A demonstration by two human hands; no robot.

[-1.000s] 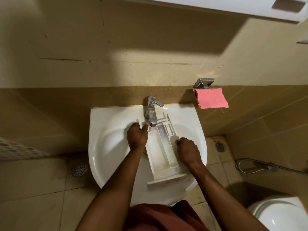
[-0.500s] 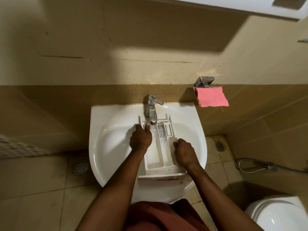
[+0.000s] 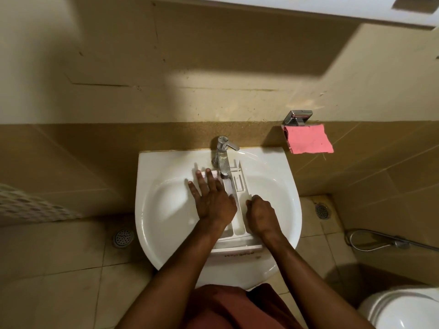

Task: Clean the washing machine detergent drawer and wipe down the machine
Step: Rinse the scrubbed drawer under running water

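left hand (image 3: 213, 200) flat on detergent drawer (image 3: 237, 250), grip released, right hand (image 3: 261, 217) grasping its side

The left hand (image 3: 211, 200) covers the left compartment of the detergent drawer (image 3: 240, 225), so can't see inside. The lettering (image 3: 238, 253) on its front is too blurry to read. The toilet (image 3: 403, 309) gets cut off bottom right.

Head camera looks steeply down onto sink (image 3: 166, 210).
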